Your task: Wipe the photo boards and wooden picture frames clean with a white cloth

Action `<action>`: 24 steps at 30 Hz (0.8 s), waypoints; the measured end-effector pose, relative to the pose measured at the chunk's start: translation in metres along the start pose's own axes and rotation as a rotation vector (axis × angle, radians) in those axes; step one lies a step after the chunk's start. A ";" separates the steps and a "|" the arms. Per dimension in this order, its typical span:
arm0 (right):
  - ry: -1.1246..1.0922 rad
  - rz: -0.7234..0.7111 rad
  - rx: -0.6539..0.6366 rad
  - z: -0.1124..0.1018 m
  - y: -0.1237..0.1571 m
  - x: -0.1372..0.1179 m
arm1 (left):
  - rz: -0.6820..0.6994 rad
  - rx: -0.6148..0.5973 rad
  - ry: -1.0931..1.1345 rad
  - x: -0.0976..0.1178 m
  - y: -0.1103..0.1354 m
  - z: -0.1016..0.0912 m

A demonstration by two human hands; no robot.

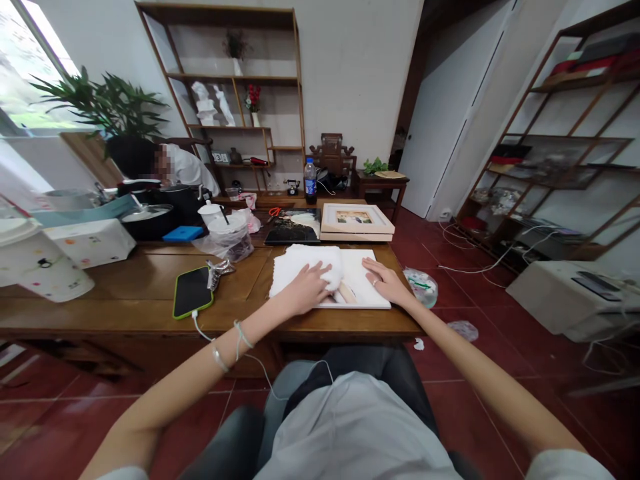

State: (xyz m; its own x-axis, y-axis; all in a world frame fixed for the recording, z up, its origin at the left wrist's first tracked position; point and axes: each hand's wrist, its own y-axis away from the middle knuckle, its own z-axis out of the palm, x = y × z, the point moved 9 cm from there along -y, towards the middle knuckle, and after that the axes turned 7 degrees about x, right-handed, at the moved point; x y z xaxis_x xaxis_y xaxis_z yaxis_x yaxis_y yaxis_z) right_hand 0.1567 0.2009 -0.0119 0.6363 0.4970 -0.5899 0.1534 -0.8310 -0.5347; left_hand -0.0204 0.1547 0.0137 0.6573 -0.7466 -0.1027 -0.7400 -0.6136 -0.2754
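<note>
My left hand (313, 290) lies on a fluffy white cloth (295, 257), its fingers spread over the fabric. Under the cloth is a flat white board or album (360, 300) with a pale brown printed picture partly showing; I cannot tell which of the two it is. My right hand (389, 281), wearing a ring, rests flat on the right side of this board with fingers stretched out. The cloth covers the board's left part and hides what is beneath.
Behind the board lie a framed photo (357, 222) and a dark picture panel (294, 227) with red scissors (275, 211). A charging phone (193, 293), a plastic bag (230, 241) and a paper cup (45, 260) stand left. Another person (193, 167) leans over behind.
</note>
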 end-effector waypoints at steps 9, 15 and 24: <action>-0.011 -0.006 -0.007 -0.001 0.000 -0.001 | 0.129 0.001 0.024 0.073 0.038 -0.026; -0.019 0.010 -0.006 -0.001 0.000 -0.001 | 0.048 0.023 0.038 0.028 0.013 -0.006; -0.016 0.012 0.001 -0.002 0.000 -0.002 | -0.009 0.089 0.024 -0.040 -0.041 0.021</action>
State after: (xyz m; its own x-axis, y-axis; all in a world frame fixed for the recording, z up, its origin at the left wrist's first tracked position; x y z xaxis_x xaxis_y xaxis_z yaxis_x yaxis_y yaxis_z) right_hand 0.1567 0.1994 -0.0094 0.6260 0.4911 -0.6058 0.1453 -0.8367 -0.5281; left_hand -0.0133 0.2155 0.0095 0.6595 -0.7477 -0.0775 -0.7178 -0.5957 -0.3604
